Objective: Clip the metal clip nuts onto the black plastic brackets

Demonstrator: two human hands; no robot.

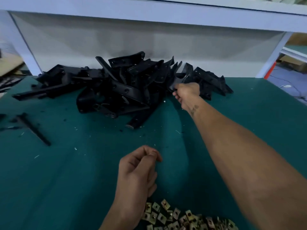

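A heap of black plastic brackets [119,83] lies at the back of the green table, against a white panel. My right hand [186,93] reaches into the heap's right side and is closed around one black bracket [178,78]. My left hand [141,168] hovers over the table near the front, fingers curled with thumb and forefinger pinched together; whether a clip nut sits between them is hidden. A pile of brass-coloured metal clip nuts [182,218] lies at the near edge, just below and right of my left hand.
A loose black strip [33,128] lies on the green mat [83,171] at the left, with small white and black scraps scattered around. A white shelf frame [149,15] overhangs the back. Cardboard and other clutter sit beyond the table's left edge.
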